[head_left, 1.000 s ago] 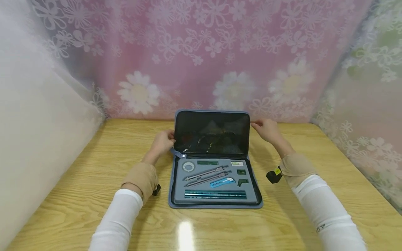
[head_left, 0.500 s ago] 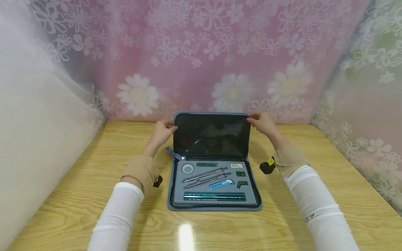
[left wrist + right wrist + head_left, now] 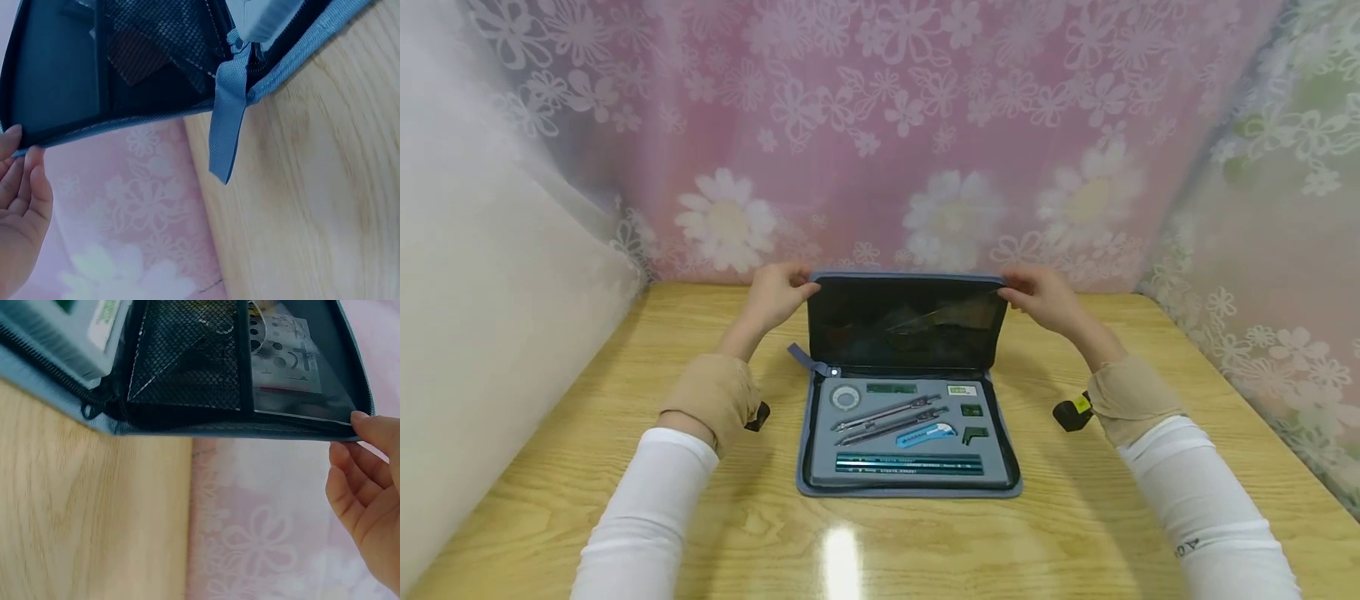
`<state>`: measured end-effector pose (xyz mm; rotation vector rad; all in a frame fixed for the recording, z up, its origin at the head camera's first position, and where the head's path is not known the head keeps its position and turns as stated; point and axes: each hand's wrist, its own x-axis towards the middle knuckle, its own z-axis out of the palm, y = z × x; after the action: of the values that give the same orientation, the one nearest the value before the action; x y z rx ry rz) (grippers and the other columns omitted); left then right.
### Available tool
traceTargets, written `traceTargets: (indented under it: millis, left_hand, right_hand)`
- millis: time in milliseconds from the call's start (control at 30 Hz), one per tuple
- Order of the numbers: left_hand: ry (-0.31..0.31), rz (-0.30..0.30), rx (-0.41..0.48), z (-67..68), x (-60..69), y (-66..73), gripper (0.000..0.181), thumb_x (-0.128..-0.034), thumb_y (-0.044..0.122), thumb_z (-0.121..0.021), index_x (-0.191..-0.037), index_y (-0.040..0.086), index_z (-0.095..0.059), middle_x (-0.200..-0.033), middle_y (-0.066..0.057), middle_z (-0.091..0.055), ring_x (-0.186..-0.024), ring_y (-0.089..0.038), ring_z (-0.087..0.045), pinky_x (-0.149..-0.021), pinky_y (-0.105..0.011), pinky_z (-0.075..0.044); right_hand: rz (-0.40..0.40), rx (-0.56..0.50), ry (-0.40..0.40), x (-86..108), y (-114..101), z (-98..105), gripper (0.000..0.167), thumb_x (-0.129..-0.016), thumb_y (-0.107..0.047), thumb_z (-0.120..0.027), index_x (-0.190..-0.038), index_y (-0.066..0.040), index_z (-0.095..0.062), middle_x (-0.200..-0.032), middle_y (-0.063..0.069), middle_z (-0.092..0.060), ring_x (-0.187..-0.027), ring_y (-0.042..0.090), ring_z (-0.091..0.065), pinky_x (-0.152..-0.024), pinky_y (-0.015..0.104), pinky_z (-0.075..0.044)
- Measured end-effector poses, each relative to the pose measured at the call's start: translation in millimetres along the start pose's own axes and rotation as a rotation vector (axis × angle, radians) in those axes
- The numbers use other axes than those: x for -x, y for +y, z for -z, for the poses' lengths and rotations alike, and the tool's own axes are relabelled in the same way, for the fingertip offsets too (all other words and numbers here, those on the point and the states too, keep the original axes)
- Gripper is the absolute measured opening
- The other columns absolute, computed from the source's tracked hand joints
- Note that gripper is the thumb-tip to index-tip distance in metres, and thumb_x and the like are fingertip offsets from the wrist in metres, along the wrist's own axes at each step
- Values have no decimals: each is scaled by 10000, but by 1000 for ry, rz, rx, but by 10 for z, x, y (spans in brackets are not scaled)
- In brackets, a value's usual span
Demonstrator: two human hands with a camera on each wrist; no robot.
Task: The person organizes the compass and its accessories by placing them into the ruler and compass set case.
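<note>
A blue-edged zip case (image 3: 910, 492) lies unfolded on the table, its black lid (image 3: 906, 321) standing raised at the back. My left hand (image 3: 772, 296) pinches the lid's upper left corner between thumb and fingers. At the upper right corner, my right hand (image 3: 1042, 297) pinches the lid in the same way. Set in the grey tray (image 3: 865, 446) are two metal compasses (image 3: 891, 425), a blue utility knife (image 3: 927, 435), green pencils (image 3: 910, 464), a white ring-shaped piece (image 3: 846, 398) and a small eraser-like block (image 3: 962, 391). In the right wrist view, a clear stencil (image 3: 284, 356) shows in the lid pocket.
The case rests on a wood-grain table (image 3: 715, 533). A pink floral curtain (image 3: 850, 167) hangs close behind the lid. From the case's left side a blue strap (image 3: 228, 119) sticks out. Sheets also hang at the left and right.
Both hands have moved up the lid's sides to its top corners; the left began near the lower left. The lid leans slightly more towards me, and the strap now sticks out.
</note>
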<state>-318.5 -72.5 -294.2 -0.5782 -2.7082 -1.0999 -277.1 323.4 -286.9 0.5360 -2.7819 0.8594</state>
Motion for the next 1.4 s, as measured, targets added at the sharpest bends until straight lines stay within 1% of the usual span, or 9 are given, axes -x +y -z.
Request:
traceTargets:
  millis: [200,500,633,733,800,933,1033,1167,1400]
  left_hand:
    - [-111,-23,-12,98,98,52,340,-890,199,-628,-1174,12,-625,-1047,-158,-650,-975,-291,-594,-818,-433,-476]
    - [-216,-164,-81,198,378,117,287,-898,178,-616,-1120,1,-663,-976,-141,-680,-830,-240,-634,-708,-383,-498]
    - [-247,-253,-96,195,557,131,247,-884,132,-630,-1075,-15,-682,-995,-148,-680,-801,-202,-648,-669,-343,-507]
    - [-261,-358,-114,178,684,135,184,-852,84,-659,-1000,-15,-708,-942,-128,-691,-734,-151,-639,-624,-302,-503]
    - [-263,-435,-144,167,768,135,133,-828,68,-681,-938,7,-723,-886,-93,-697,-682,-116,-616,-590,-273,-489]
    - [-296,-566,-175,132,943,109,70,-789,22,-706,-853,45,-721,-826,-45,-683,-668,-93,-601,-575,-224,-482]
    - [-344,-608,-185,57,1090,69,87,-764,3,-722,-829,62,-719,-825,-22,-666,-707,-91,-602,-604,-198,-487]
    - [-386,-622,-228,-83,1278,15,134,-710,-18,-749,-809,50,-691,-821,-1,-617,-716,-95,-568,-617,-194,-478]
    - [-455,-597,-373,-242,1472,1,233,-708,28,-767,-893,42,-626,-877,-2,-522,-753,-108,-546,-655,-234,-481]
  right_hand:
    - [142,172,4,227,-129,77,225,-900,-67,-595,-1082,61,-626,-912,166,-641,-726,247,-603,-653,415,-494]
    - [383,340,39,558,-335,95,152,-790,18,-691,-941,22,-670,-788,74,-642,-648,161,-600,-573,332,-502]
    - [522,379,49,721,-379,48,203,-700,39,-754,-881,-9,-673,-747,23,-615,-601,114,-554,-510,268,-463]
    - [593,386,31,844,-409,13,245,-656,49,-775,-864,-22,-667,-754,9,-598,-595,104,-541,-497,240,-448]
    - [624,391,2,924,-428,-16,202,-703,24,-759,-875,-22,-664,-777,12,-595,-604,99,-550,-502,225,-453]
    - [665,402,-65,1077,-467,-121,222,-696,16,-759,-885,-24,-650,-811,13,-575,-614,84,-543,-505,203,-444]
    - [639,445,-129,1206,-496,-230,281,-651,8,-778,-892,-34,-641,-818,6,-553,-624,66,-511,-508,198,-425]
    - [594,522,-182,1358,-509,-395,325,-642,-60,-810,-910,-40,-628,-827,9,-534,-643,71,-505,-520,200,-430]
    - [555,520,-228,1479,-456,-575,430,-617,-133,-848,-939,-31,-582,-891,35,-522,-692,101,-540,-557,231,-468]
